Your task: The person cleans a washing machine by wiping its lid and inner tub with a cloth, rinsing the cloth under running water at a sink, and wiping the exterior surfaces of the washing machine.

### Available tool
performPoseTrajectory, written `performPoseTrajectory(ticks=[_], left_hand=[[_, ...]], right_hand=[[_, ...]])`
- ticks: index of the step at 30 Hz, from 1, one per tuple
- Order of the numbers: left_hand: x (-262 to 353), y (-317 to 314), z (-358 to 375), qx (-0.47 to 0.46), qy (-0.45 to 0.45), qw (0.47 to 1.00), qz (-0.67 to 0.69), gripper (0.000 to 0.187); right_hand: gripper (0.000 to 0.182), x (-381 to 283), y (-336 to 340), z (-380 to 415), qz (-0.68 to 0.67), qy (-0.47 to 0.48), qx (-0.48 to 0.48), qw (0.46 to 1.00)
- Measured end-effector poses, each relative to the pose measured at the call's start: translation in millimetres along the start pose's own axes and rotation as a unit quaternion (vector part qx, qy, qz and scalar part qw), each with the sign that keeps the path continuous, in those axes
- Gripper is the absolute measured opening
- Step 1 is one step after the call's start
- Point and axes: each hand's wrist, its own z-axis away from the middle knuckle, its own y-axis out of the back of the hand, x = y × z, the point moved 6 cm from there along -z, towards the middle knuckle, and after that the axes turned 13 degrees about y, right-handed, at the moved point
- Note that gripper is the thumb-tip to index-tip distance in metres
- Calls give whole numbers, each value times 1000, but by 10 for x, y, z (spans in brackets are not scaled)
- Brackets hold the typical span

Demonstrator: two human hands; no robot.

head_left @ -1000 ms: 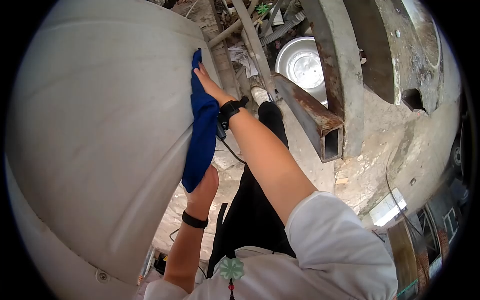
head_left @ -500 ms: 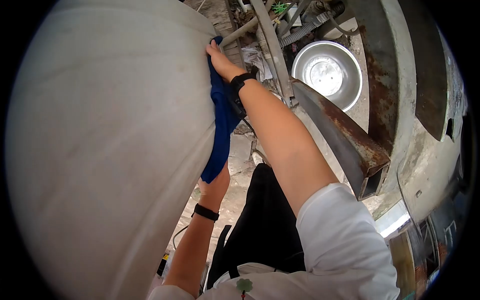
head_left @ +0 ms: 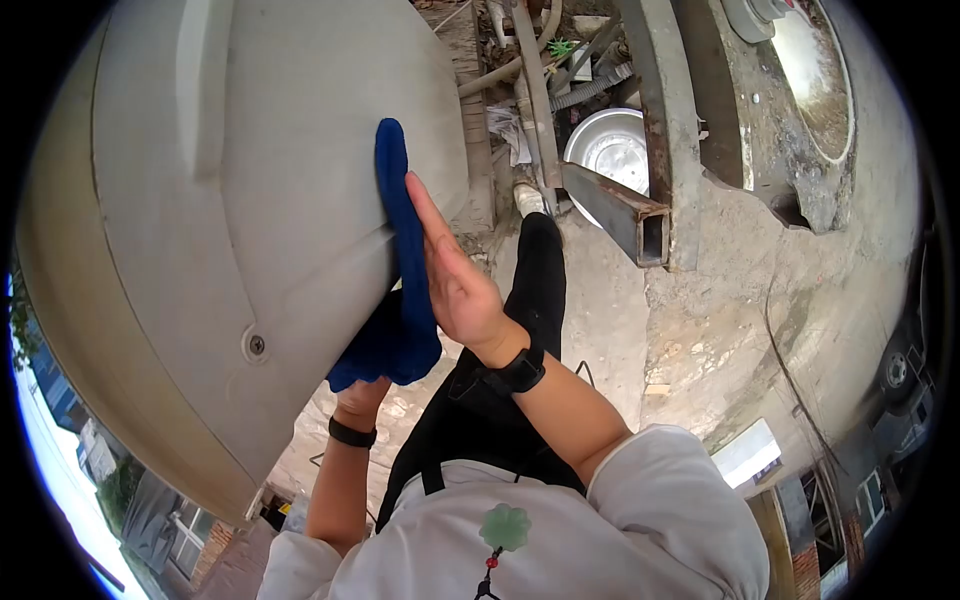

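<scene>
A dark blue cloth (head_left: 408,290) lies against a large pale grey, curved panel (head_left: 300,180) on the left. My right hand (head_left: 462,290) presses flat on the cloth's outer side, fingers stretched out and together, with a black band on the wrist. At the cloth's lower edge is my left hand (head_left: 361,398), also with a black wristband. The cloth covers most of its fingers, so their grip does not show. A round lock-like fitting (head_left: 256,344) is set in the panel, left of the cloth.
A metal basin (head_left: 610,150) stands on the ground at the upper right, partly behind a rusty square metal tube (head_left: 625,215). Pipes and a ribbed hose (head_left: 595,88) run behind it. My leg (head_left: 535,270) in black trousers stretches forward over the concrete floor (head_left: 700,330).
My view has shifted, so more of the panel and its round fitting show. My right hand has come down and nearer to me, now flat on the cloth, which is bunched lower.
</scene>
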Motion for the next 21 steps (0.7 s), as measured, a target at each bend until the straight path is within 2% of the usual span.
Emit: performPoseTrajectory(ticks=[1,2,3,4,5,7,8,10,13,14,15,16,17,18,19,21], left_hand=[[-132,169,46,-3,45,995,85,55],[-339,118,286,-2,127,981,145,53],[-544,64,543,9,206,956,208,51],[-435,493,399,63,157,978,124,68],[-415,728,359,106,133,981,97,72],[-404,1078,323,183,96,974,91,84],[-437,1239,320,212,103,966,102,91],[-547,1430,345,268,173,926,204,85],[-723,1510,293,333,309,815,359,81],[-819,1442,288,333,362,790,366,77],[-907,1495,217,326,374,771,400,74],[-975,1541,136,311,376,770,411,71],[-1013,1493,76,293,375,772,420,72],[-1017,1349,52,272,380,789,398,73],[-993,1281,28,285,367,800,380,71],[-1008,1216,39,303,352,821,331,63]], right_hand=[[61,-80,-135,92,-201,-15,36,979],[61,-146,-225,167,-393,-32,74,916],[60,-216,-281,244,-564,-49,112,817],[60,-263,-355,287,-494,-80,69,863],[60,-351,-435,362,-511,-75,97,851],[58,-509,-640,430,-467,-78,73,878],[57,-625,-769,459,-416,-65,64,905],[57,-862,-1136,514,-316,-37,46,947],[57,-1012,-1875,503,-118,105,-27,987],[57,-933,-2013,454,36,168,-81,982],[58,-875,-2068,440,222,236,-82,942],[58,-797,-2135,452,396,303,-83,863],[58,-694,-2194,473,549,365,-84,747],[64,-574,-2115,483,562,418,-94,708],[66,-478,-2053,497,553,452,-95,694],[67,-373,-2016,546,586,453,-85,666]])
